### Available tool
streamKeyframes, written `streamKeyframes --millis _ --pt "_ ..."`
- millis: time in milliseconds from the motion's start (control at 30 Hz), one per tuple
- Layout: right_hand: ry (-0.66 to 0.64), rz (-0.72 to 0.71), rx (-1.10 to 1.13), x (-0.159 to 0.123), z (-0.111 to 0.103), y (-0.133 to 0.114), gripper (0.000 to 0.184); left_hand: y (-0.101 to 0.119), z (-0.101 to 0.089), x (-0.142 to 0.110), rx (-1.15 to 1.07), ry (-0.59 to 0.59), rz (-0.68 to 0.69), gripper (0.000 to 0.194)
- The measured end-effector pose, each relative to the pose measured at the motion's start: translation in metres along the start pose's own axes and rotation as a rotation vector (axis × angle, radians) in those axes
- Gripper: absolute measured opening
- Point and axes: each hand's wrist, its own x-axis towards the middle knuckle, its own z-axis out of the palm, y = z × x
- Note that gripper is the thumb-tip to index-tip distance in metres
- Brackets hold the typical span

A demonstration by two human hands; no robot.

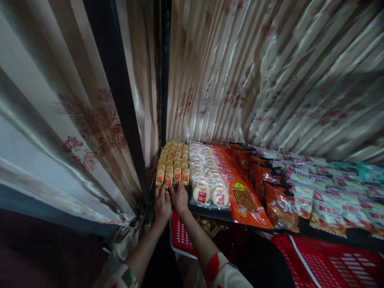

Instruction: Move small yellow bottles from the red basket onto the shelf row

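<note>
Small yellow snack packs [177, 159] with orange-red labels stand in tight rows at the left end of a dark shelf. One front pack [169, 176] sits slightly nearer to me than its neighbours. My left hand [162, 203] is at its lower left, fingers closed against its bottom edge. From the other side, my right hand [179, 197] meets the same pack with bent fingers. The fingertips are partly hidden, so the exact grip is hard to see. Right beside them lie clear-wrapped round white crackers [201, 193] in two columns.
Orange flat packets [244, 196], orange-and-black bags [281, 206] and white striped bags [328, 210] continue along the shelf to the right. Below its edge are red plastic baskets [303, 256]. A dark post [120, 80] and pale curtains [216, 72] border the left and back.
</note>
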Motion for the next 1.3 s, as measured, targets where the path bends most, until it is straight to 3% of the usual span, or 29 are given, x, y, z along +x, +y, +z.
streamKeyframes --millis 433,667,867,1133,1300 --pt "0.004 -0.069 -0.012 -0.001 0.000 0.004 0.010 -0.005 0.002 0.000 0.016 -0.012 0.017 0.039" --pt "-0.004 -0.064 -0.066 -0.001 0.001 0.001 0.010 -0.011 0.006 -0.001 0.033 0.037 0.053 0.037" --pt "0.005 -0.091 0.029 -0.004 -0.001 0.002 0.010 -0.013 0.007 -0.005 -0.001 0.098 0.141 0.034" --pt "0.022 -0.198 0.070 -0.022 -0.011 0.005 0.011 -0.006 0.000 -0.020 0.008 0.108 0.239 0.028" --pt "0.029 -0.273 0.087 -0.044 -0.016 0.012 0.016 -0.003 0.000 -0.040 0.001 0.081 0.208 0.027"
